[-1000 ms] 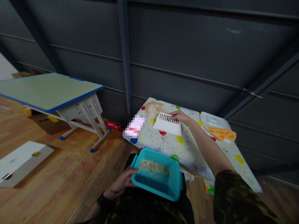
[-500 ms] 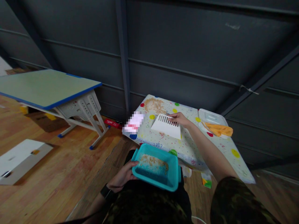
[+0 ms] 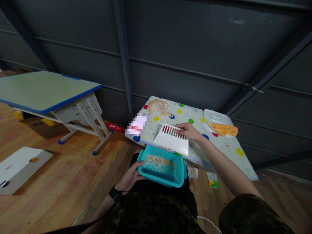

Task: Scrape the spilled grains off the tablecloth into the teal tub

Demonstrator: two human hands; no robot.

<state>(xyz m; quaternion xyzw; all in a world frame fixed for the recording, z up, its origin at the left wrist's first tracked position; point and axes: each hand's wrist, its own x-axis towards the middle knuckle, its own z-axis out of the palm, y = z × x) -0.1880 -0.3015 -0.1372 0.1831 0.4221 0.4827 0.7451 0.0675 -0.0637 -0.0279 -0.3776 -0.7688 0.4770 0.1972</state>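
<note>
My left hand (image 3: 131, 175) is closed on the left rim of a turquoise plastic tub (image 3: 159, 180), its thumb over the edge. Pale yellow grains (image 3: 159, 162), like beans or kernels, and finer white bits lie in the tub, which is over my lap at the table's near edge. My right hand (image 3: 187, 131) grips the slotted end of a flat white scraper-like plate (image 3: 172, 143). The plate's broad edge faces me, just behind the tub's far rim. More grains (image 3: 158, 107) are spread over the far left of the table.
A patterned cloth covers the low table (image 3: 226, 157). On its right are a clear plastic lid (image 3: 216, 117) and an orange cloth (image 3: 223, 129); a blurred-out flat item (image 3: 137, 125) lies at left. A green-topped desk (image 3: 48, 91) and a white box (image 3: 23, 169) stand further left.
My right hand has drawn the white slotted plate toward me, up to the tub's far rim. My left hand still holds the tub. The camera view has shifted slightly.
</note>
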